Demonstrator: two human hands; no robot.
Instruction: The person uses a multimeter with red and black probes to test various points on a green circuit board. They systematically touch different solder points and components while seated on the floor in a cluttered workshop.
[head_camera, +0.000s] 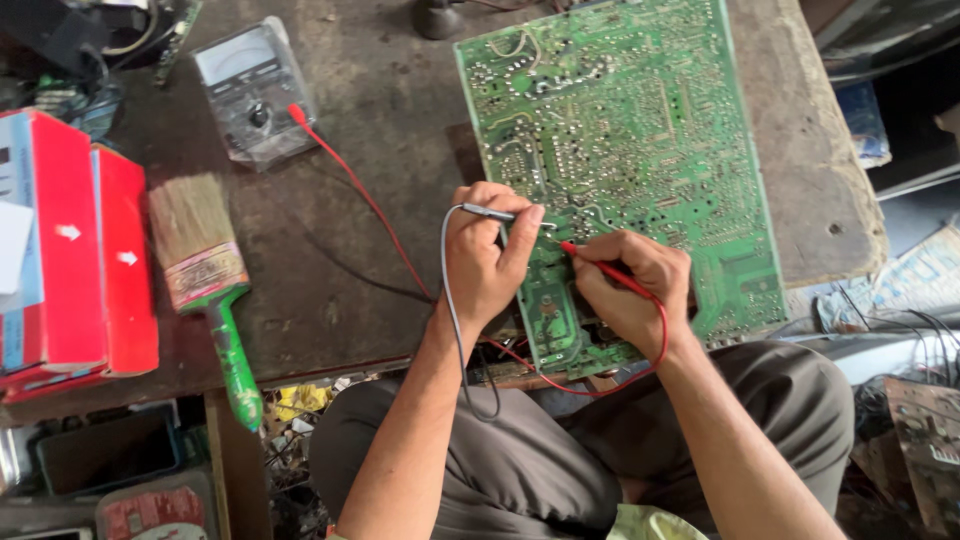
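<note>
A green board (640, 130) lies solder side up on the table (370, 250), filling the upper centre and right of the frame, its lower edge hanging over the table's front toward the person's lap. Both probes meet it near its lower left part.

The left hand (485, 260) is clenched around a grey probe (490, 213), thumb and fingers pinching it (the tip rests on the board just right of the thumb). Its grey lead (452, 310) loops down past the wrist. The right hand (630, 285) grasps a red probe (600, 265) like a pen, tip touching the board just beside the grey one. Its red lead (655, 350) curls under the wrist.

Another red wire (350, 180) runs across the table up to a grey meter (255, 95) at the upper left. Left of centre lies a brush (205, 280) with a green handle, bristles pointing up the frame. At the far left edge sit red boxes (80, 250) with white arrows. Below the table, at the lower left, clutter shows, too jumbled to tell apart.
</note>
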